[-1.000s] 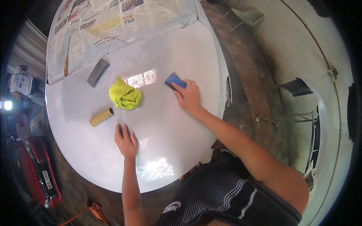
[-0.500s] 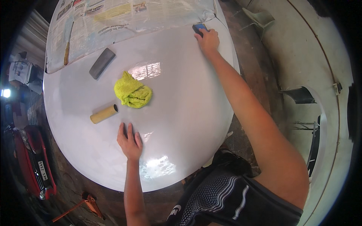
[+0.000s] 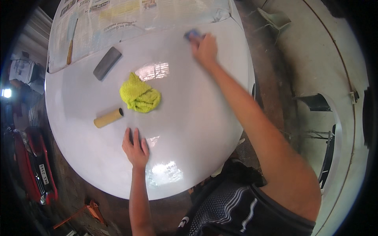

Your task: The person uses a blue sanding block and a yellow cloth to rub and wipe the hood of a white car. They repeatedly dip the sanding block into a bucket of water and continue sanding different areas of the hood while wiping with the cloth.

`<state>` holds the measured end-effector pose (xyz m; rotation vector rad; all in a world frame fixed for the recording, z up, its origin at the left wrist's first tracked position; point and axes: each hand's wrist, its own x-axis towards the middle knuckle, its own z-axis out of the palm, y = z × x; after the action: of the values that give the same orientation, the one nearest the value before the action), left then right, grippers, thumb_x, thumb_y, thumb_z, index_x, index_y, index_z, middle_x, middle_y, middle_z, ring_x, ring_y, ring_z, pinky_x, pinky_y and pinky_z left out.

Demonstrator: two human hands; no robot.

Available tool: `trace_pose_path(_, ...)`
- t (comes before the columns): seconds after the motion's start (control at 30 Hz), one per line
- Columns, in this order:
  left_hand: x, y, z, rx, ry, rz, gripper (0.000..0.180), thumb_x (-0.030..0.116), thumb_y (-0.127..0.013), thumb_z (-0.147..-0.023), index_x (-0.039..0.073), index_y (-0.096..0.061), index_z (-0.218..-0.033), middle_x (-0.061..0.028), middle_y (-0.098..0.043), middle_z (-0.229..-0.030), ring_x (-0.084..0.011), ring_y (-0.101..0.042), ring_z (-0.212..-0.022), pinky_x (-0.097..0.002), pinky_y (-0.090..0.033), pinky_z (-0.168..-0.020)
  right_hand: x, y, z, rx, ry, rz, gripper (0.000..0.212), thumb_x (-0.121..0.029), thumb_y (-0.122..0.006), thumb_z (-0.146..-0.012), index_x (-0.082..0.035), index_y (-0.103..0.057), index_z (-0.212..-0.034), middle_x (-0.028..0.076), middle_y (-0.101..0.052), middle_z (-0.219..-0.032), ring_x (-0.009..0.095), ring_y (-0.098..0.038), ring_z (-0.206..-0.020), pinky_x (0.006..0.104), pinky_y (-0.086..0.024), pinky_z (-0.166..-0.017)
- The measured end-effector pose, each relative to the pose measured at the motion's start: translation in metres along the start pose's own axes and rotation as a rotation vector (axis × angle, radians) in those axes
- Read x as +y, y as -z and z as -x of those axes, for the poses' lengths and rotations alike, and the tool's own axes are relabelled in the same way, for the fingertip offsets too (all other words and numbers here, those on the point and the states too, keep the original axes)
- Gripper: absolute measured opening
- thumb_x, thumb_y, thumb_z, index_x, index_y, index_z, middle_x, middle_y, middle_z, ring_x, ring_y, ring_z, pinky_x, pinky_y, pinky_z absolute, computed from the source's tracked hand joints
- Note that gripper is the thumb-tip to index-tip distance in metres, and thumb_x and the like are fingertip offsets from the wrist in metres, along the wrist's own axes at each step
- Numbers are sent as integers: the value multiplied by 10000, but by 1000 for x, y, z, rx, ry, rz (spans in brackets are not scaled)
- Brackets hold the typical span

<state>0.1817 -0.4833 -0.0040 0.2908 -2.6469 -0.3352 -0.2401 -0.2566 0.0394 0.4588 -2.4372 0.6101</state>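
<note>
My right hand (image 3: 205,51) grips a small blue and dark sanding block (image 3: 192,35) against the glossy white car hood (image 3: 197,118), near its far right part. Motion blurs the block and fingers. Flat on the near part of the hood, my left hand (image 3: 135,149) holds nothing, its fingers apart. Beyond it lies a crumpled yellow-green cloth (image 3: 140,94). A hollow tan tube (image 3: 108,118) rests just left of the cloth, close to my left fingertips. Farther off, a dark grey oblong block (image 3: 107,63) lies at an angle.
Newspaper under clear plastic (image 3: 118,15) covers the far end, with a wooden-handled tool (image 3: 70,49) at its left. A red car bumper (image 3: 33,165) and an orange metal jack (image 3: 94,212) are at lower left. A pale car body panel (image 3: 327,59) stands at right.
My right hand has slid the sanding block left and slightly nearer across the hood. My left hand stays in place, as do the cloth, tube and grey block.
</note>
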Motion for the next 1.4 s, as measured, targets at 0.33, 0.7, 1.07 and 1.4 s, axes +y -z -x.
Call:
trace_pose_path(0.33, -7, 8, 5, 4, 62, 14, 454, 173, -619, -974, 72, -601, -1416, -226, -473, -1525, -395, -478, -1353, -500, -362, -1112, -83, 74, 182, -165, 312, -333, 274, -234, -711, -904, -212, -784, -1167, 207, -610, -1054, 408, -582, -999, 508, -486, -815)
trace_pose_path(0.7, -4, 0, -1, 36, 24, 3, 460, 201, -612, -971, 104, -597, -1420, -195, -464, -1530, -377, -497, -1334, -494, -377, -1096, 25, -20, -34, 79, -19, -147, 300, -312, -801, -847, -238, -789, -1137, 139, -605, -1127, 337, -575, -1094, 458, -514, -909)
trace_pose_path(1.07, -8, 1, 5, 35, 40, -31, 461, 194, -610, -971, 95, -597, -1421, -195, -466, -1525, -380, -484, -1348, -494, -374, -1096, -72, 103, 232, -166, 208, -401, 221, -345, -720, -937, -201, -802, -1084, 191, -595, -1034, 374, -581, -958, 505, -467, -783)
trace_pose_path(1.4, -2, -1, -4, 29, 31, -19, 444, 192, -608, -974, 101, -604, -1409, -192, -480, -1517, -380, -507, -1322, -491, -385, -1071, -19, 24, 59, 12, -114, -123, 254, -327, -686, -946, -97, -757, -1027, 178, -569, -1038, 388, -535, -1028, 524, -452, -822)
